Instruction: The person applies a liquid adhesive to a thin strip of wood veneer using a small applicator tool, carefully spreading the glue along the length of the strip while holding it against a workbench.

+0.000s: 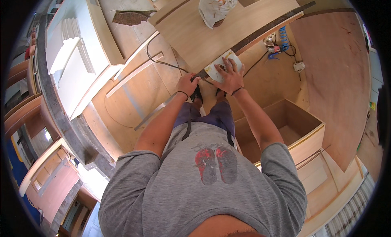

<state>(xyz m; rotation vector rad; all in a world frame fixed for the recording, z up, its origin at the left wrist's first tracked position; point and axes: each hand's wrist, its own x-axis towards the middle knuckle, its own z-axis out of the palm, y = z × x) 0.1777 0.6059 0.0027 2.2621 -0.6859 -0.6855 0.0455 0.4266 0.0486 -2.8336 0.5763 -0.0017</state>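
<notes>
My left hand [188, 85] is closed around the near left end of a long dark strip [260, 31] along the front edge of a wooden board [191, 41]. The thumb lies on top of it, and most of the fingers are hidden underneath. Beside it, my right hand [231, 79] presses with spread fingers on a white sheet [211, 72] with brownish stains, which lies over the strip. The sheet's far end reaches onto the board. A white plastic bag [216, 8] with orange-brown stains stands on the board, farther away.
Right of me are an open wooden box [303, 119], a coiled blue air hose [283, 35] and a red and blue tool [275, 49]. A black cable [163, 62] runs near the board. White panels [73, 66] stand at left; a large brown panel [334, 74] at right.
</notes>
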